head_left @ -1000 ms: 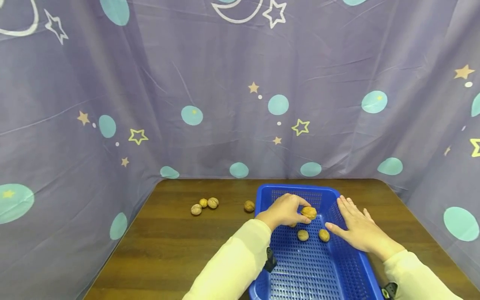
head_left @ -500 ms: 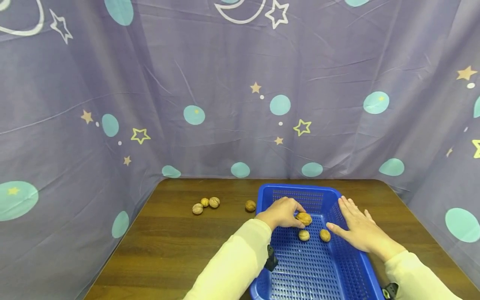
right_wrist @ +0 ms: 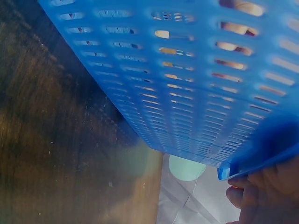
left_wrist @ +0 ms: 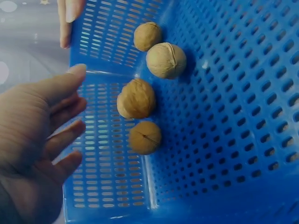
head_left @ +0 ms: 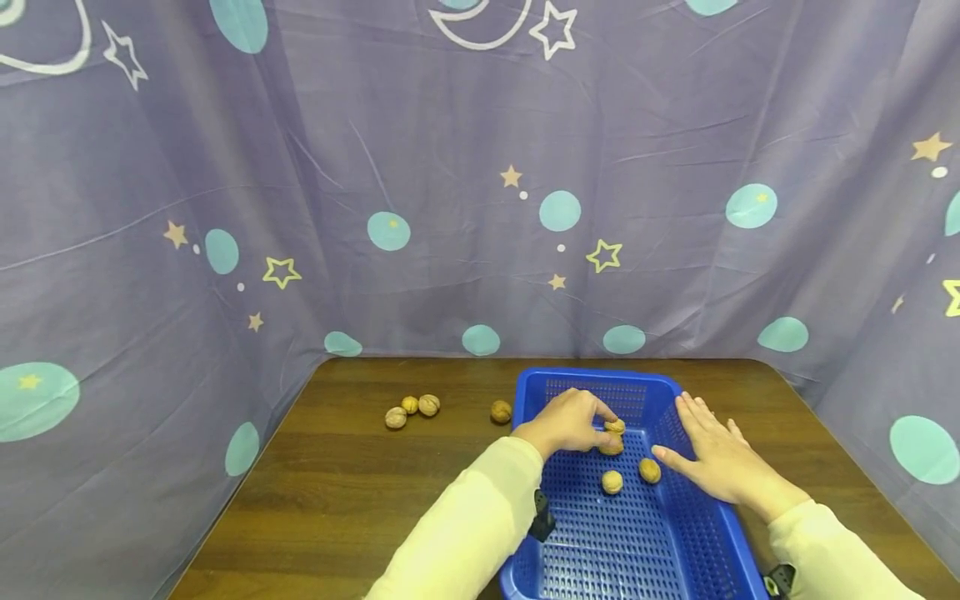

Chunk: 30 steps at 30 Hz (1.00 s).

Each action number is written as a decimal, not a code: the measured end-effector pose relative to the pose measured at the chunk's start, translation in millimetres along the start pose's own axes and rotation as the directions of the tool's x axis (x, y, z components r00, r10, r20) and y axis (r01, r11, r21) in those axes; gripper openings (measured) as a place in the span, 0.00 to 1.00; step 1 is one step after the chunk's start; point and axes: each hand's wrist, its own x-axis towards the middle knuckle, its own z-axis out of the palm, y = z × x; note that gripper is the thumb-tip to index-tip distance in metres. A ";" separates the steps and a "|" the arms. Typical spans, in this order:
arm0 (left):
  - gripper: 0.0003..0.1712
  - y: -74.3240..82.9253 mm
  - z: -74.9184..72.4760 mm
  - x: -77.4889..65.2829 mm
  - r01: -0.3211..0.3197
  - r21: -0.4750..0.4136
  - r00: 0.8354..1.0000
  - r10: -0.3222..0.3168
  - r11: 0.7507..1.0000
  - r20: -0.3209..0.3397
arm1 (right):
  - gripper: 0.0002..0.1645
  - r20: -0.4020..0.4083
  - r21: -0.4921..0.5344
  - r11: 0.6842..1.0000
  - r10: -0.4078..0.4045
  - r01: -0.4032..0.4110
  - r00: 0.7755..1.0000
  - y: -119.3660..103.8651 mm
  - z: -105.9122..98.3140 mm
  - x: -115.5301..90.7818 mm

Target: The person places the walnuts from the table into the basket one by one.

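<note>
My left hand (head_left: 572,421) is over the far part of a blue plastic basket (head_left: 622,567), fingers loosely bent. In the left wrist view nothing is between its fingers (left_wrist: 70,135). Close by its fingertips are a walnut (head_left: 615,426) and, just below that, another walnut (head_left: 612,447). Nearer in the basket lie a pale walnut (head_left: 612,482) and a browner walnut (head_left: 649,471). My right hand (head_left: 716,454) rests on the basket's right rim with straight fingers, thumb toward the inside. In the right wrist view its fingers (right_wrist: 261,196) show at the rim.
On the brown wooden table (head_left: 360,500), a walnut (head_left: 500,412) lies just left of the basket. Farther left sit a yellowish walnut (head_left: 409,405) and two paler walnuts, one (head_left: 396,417) in front and one (head_left: 429,405) beside it. A patterned curtain (head_left: 450,275) hangs behind the table.
My left hand lowered a walnut into the basket, let go of it and rose slightly. The pale walnut shifted a little nearer. My right hand stayed at the rim.
</note>
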 end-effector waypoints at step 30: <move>0.21 -100.4 -83.4 -54.8 0.117 -0.139 0.922 -0.159 0.983 -0.354 | 0.58 -0.020 -0.004 1.000 -0.012 0.012 1.000 -0.3 2.1 -2.2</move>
